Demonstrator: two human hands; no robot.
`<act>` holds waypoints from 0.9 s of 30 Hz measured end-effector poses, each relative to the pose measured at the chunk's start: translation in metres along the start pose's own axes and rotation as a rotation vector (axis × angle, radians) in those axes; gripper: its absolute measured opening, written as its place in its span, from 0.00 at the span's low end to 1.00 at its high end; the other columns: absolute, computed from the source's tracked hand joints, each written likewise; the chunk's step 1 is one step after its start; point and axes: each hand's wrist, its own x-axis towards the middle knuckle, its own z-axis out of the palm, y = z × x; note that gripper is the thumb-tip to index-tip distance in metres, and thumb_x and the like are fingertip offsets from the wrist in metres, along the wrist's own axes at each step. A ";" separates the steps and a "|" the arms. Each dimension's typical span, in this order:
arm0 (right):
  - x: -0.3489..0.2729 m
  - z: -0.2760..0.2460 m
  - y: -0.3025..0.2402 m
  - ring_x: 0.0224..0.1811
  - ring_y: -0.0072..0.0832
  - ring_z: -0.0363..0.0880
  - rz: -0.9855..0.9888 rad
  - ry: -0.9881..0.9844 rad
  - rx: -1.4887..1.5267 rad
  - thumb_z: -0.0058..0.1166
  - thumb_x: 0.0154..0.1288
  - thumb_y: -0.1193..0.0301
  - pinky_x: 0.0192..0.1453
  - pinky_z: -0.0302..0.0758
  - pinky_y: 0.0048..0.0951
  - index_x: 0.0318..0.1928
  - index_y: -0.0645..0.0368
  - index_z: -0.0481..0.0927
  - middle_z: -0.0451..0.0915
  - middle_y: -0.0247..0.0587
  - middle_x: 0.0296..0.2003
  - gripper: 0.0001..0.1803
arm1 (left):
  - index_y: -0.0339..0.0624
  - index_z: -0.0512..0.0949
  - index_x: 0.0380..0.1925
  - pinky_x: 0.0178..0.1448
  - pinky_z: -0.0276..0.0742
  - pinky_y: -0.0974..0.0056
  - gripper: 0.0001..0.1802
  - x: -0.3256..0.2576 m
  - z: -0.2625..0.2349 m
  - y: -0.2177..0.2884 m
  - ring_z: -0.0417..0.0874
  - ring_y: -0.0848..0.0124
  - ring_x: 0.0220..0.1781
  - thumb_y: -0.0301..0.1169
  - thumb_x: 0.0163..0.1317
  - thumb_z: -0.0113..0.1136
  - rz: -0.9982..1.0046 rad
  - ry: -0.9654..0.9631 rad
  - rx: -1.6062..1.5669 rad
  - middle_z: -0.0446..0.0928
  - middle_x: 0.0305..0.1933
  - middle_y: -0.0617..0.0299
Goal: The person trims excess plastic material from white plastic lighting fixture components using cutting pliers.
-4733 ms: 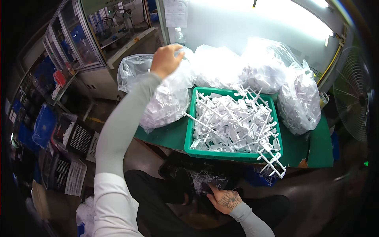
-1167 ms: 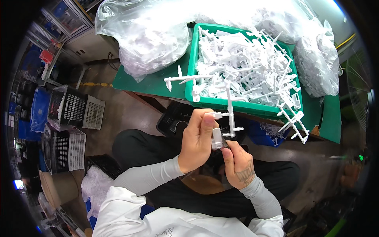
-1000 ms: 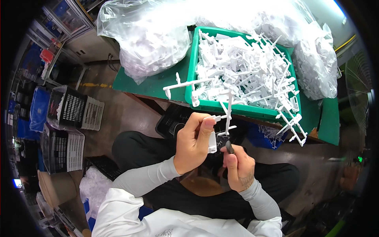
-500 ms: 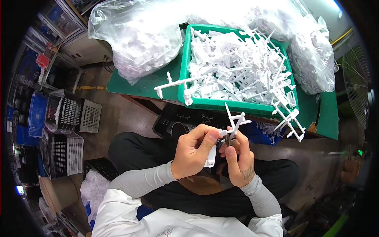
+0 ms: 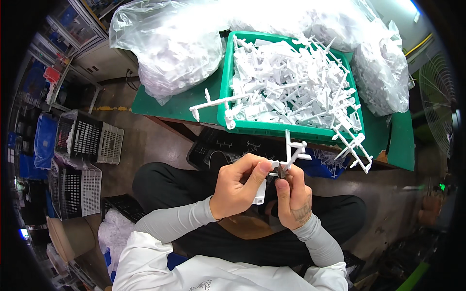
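Observation:
My left hand (image 5: 241,186) is closed, pinching a white plastic part (image 5: 259,193) between thumb and fingers; much of the part is hidden behind the hand. A white plastic sprue (image 5: 294,151) with short side branches sticks up right beside it, close to my right fingertips. My right hand (image 5: 294,199) is closed around small dark metal nippers (image 5: 281,171). Only their jaws show, at the spot where sprue and part come together; the handles are hidden in the palm. Both hands are held above my lap, in front of the table.
A green bin (image 5: 225,89) heaped with white plastic parts stands on the green table (image 5: 160,104). Sprues overhang its near corners. Clear bags (image 5: 177,63) of parts lie around it. Underneath are a black crate (image 5: 196,153) and a blue bin (image 5: 320,167). Slatted baskets (image 5: 111,143) stand at left.
The sprue has turned more upright and shifted slightly right. My right hand and the nippers have tilted a little, while my left hand stays nearly in place.

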 end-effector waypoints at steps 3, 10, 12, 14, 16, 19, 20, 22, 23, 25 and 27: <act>-0.002 -0.002 -0.001 0.27 0.37 0.84 -0.027 0.008 0.002 0.47 0.77 0.69 0.33 0.77 0.33 0.61 0.65 0.67 0.82 0.46 0.28 0.18 | 0.36 0.81 0.41 0.30 0.67 0.75 0.10 -0.002 -0.003 0.005 0.71 0.86 0.27 0.33 0.73 0.59 -0.010 -0.036 0.063 0.76 0.26 0.68; -0.003 -0.021 0.010 0.30 0.47 0.85 -0.016 -0.410 -0.169 0.54 0.71 0.65 0.33 0.80 0.41 0.54 0.58 0.73 0.82 0.50 0.27 0.16 | 0.34 0.73 0.36 0.28 0.73 0.70 0.11 0.082 -0.064 0.109 0.73 0.78 0.21 0.31 0.75 0.52 0.906 0.549 0.321 0.75 0.21 0.62; -0.009 -0.013 0.023 0.35 0.50 0.86 0.184 -0.572 -0.392 0.47 0.74 0.55 0.39 0.81 0.46 0.60 0.57 0.72 0.84 0.52 0.29 0.23 | 0.34 0.79 0.41 0.28 0.66 0.74 0.13 0.150 -0.103 0.150 0.70 0.83 0.24 0.35 0.77 0.53 1.094 0.756 0.562 0.77 0.27 0.66; -0.015 -0.013 0.038 0.36 0.51 0.86 0.234 -0.621 -0.534 0.46 0.74 0.53 0.43 0.80 0.49 0.63 0.57 0.70 0.85 0.52 0.31 0.26 | 0.41 0.82 0.44 0.31 0.71 0.69 0.11 0.209 -0.132 0.167 0.78 0.74 0.25 0.36 0.74 0.57 1.106 0.685 0.853 0.83 0.31 0.61; -0.017 -0.006 0.053 0.39 0.55 0.86 0.366 -0.697 -0.659 0.44 0.72 0.48 0.51 0.78 0.56 0.69 0.54 0.64 0.87 0.52 0.35 0.33 | 0.42 0.85 0.40 0.33 0.74 0.65 0.14 0.248 -0.177 0.149 0.81 0.63 0.26 0.41 0.72 0.58 0.794 0.448 1.134 0.82 0.30 0.50; -0.026 0.002 0.063 0.39 0.54 0.86 0.209 -0.562 -0.638 0.44 0.72 0.48 0.51 0.78 0.55 0.70 0.52 0.64 0.86 0.53 0.36 0.33 | 0.35 0.84 0.47 0.49 0.80 0.64 0.21 0.265 -0.193 0.134 0.86 0.67 0.41 0.44 0.69 0.63 0.481 0.467 0.636 0.87 0.40 0.51; -0.021 0.002 0.056 0.39 0.54 0.86 0.269 -0.616 -0.610 0.44 0.72 0.47 0.52 0.79 0.54 0.70 0.50 0.64 0.86 0.54 0.38 0.33 | 0.35 0.84 0.47 0.49 0.80 0.64 0.21 0.269 -0.183 0.137 0.86 0.67 0.41 0.44 0.69 0.63 0.488 0.467 0.612 0.87 0.40 0.51; -0.015 0.003 0.046 0.43 0.53 0.85 0.293 -0.643 -0.584 0.43 0.73 0.46 0.53 0.79 0.51 0.69 0.52 0.65 0.86 0.55 0.39 0.33 | 0.37 0.84 0.51 0.51 0.80 0.65 0.22 0.277 -0.161 0.137 0.86 0.68 0.42 0.45 0.67 0.65 0.817 0.512 0.513 0.87 0.41 0.54; -0.012 0.004 0.041 0.46 0.52 0.85 0.290 -0.673 -0.562 0.42 0.73 0.46 0.55 0.78 0.48 0.70 0.54 0.65 0.86 0.56 0.41 0.34 | 0.37 0.84 0.51 0.51 0.80 0.65 0.22 0.288 -0.162 0.135 0.86 0.68 0.42 0.45 0.67 0.65 0.816 0.532 0.509 0.87 0.41 0.54; -0.008 0.010 0.042 0.46 0.51 0.85 0.274 -0.676 -0.586 0.43 0.73 0.46 0.55 0.78 0.48 0.70 0.53 0.65 0.86 0.54 0.41 0.34 | 0.39 0.83 0.54 0.50 0.80 0.68 0.21 0.323 -0.167 0.120 0.86 0.72 0.42 0.42 0.68 0.64 0.542 0.441 1.120 0.87 0.41 0.55; -0.004 0.008 0.040 0.47 0.51 0.85 0.250 -0.672 -0.594 0.43 0.73 0.46 0.56 0.78 0.48 0.70 0.52 0.66 0.86 0.53 0.40 0.33 | 0.39 0.83 0.52 0.48 0.79 0.69 0.20 0.323 -0.166 0.103 0.85 0.74 0.41 0.41 0.69 0.63 0.543 0.424 1.024 0.86 0.38 0.57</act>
